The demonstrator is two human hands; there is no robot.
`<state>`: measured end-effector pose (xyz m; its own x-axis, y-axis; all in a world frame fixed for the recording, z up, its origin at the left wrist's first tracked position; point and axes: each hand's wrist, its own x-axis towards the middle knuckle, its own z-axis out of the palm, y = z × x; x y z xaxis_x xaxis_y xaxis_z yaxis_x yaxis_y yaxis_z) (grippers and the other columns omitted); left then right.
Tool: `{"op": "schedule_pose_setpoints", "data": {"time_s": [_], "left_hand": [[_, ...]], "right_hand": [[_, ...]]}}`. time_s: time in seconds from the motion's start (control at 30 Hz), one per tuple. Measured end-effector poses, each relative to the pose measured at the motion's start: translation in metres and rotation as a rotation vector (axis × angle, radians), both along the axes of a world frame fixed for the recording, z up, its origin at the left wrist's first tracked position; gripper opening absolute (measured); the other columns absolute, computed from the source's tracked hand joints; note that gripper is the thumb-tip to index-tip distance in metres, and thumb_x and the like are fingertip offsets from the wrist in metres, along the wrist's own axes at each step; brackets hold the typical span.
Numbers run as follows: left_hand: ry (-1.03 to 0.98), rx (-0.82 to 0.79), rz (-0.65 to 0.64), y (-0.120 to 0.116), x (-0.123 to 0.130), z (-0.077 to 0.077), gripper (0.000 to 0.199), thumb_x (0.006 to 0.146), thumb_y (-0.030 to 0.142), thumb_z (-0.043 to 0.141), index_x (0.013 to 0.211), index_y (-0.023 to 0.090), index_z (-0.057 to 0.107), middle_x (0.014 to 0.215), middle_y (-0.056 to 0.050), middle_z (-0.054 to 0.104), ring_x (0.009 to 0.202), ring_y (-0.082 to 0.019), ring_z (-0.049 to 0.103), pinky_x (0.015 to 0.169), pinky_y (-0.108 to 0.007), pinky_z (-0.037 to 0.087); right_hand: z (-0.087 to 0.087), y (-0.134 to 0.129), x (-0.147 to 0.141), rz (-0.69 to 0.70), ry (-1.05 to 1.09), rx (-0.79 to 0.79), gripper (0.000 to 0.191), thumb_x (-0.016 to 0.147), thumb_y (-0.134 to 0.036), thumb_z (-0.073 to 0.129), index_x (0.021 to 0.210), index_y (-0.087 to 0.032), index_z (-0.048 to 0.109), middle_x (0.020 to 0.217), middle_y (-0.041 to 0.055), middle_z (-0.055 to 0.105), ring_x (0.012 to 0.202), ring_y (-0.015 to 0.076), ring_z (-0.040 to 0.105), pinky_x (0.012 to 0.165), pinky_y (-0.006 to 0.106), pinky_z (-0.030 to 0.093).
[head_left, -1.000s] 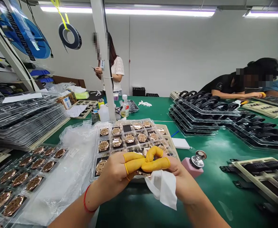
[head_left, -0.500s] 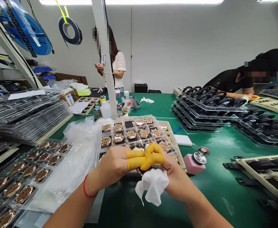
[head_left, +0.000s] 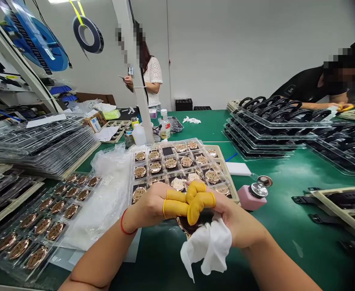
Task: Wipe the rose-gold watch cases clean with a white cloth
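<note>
My left hand (head_left: 159,204), with yellow finger cots and a red cord at the wrist, grips a round watch case (head_left: 188,228) with a dark face and rose-gold rim. Pressed against the same case are the yellow-covered fingers of my right hand (head_left: 222,206), which also holds a white cloth (head_left: 209,246) hanging below. The fingers hide the upper part of the case. Just beyond both hands lies a clear tray (head_left: 148,178) of rose-gold watch cases in black-lined pockets, resting on a beige tray (head_left: 233,184).
Left are another tray of cases (head_left: 51,220), plastic wrap (head_left: 110,173) and stacked trays (head_left: 59,145). Right are a pink pump bottle (head_left: 245,198), a white block (head_left: 238,169) and trays of black straps (head_left: 265,133). A post (head_left: 141,97) rises behind; two people are beyond.
The view has shifted, with the bench objects appearing moved. More of the dark face of the watch case shows below my fingers, and the cloth hangs lower and further right.
</note>
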<state>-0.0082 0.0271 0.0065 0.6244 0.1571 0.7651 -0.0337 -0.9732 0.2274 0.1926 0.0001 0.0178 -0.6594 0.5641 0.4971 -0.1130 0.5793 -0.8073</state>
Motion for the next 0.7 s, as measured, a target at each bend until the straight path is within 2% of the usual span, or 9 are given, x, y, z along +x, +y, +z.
{"op": "schedule_pose_setpoints", "data": {"time_s": [0.17,0.3,0.5,0.6,0.7], "left_hand": [[-0.033,-0.156,-0.08,-0.004,0.005,-0.005,0.026,0.098,0.03,0.041,0.092,0.019,0.064,0.077,-0.008,0.07,0.069,-0.014,0.066,0.061,-0.023,0.046],[-0.1,-0.337,-0.154,-0.009,0.009,-0.012,0.027,0.096,0.035,0.045,0.081,0.021,0.064,0.069,-0.006,0.069,0.065,-0.014,0.067,0.062,-0.023,0.05],[-0.059,-0.657,-0.063,-0.013,0.018,-0.021,0.052,0.085,0.063,0.049,0.057,0.02,0.057,0.055,-0.006,0.063,0.058,-0.016,0.066,0.06,-0.026,0.054],[-0.209,-0.882,-0.081,-0.02,0.025,-0.026,0.056,0.075,0.068,0.06,0.049,0.018,0.054,0.051,-0.003,0.059,0.052,-0.014,0.062,0.056,-0.025,0.053],[-0.425,-1.149,0.007,-0.029,0.037,-0.033,0.05,0.064,0.066,0.072,0.053,0.018,0.058,0.053,0.0,0.06,0.052,-0.013,0.059,0.056,-0.025,0.052]], "right_hand": [[0.005,-0.002,0.001,0.033,-0.004,-0.006,0.008,0.077,-0.018,0.068,0.078,-0.021,0.06,0.08,0.0011,0.06,0.079,0.0138,0.052,0.074,0.027,0.045],[0.006,-0.006,0.003,0.034,-0.047,-0.023,0.006,0.078,-0.022,0.067,0.081,-0.023,0.063,0.082,0.002,0.058,0.079,0.0154,0.054,0.074,0.029,0.047],[0.004,-0.007,0.003,0.001,-0.04,-0.04,0.015,0.079,-0.036,0.07,0.089,-0.024,0.07,0.083,0.004,0.06,0.082,0.0177,0.055,0.075,0.03,0.049],[0.0,-0.006,0.0,0.004,0.035,-0.089,0.018,0.076,-0.037,0.073,0.09,-0.027,0.073,0.082,0.0034,0.061,0.084,0.0186,0.057,0.08,0.032,0.049],[-0.008,-0.005,-0.007,-0.071,0.119,-0.082,0.02,0.081,-0.035,0.069,0.101,-0.032,0.072,0.088,0.0032,0.062,0.086,0.018,0.058,0.082,0.032,0.048]]}}
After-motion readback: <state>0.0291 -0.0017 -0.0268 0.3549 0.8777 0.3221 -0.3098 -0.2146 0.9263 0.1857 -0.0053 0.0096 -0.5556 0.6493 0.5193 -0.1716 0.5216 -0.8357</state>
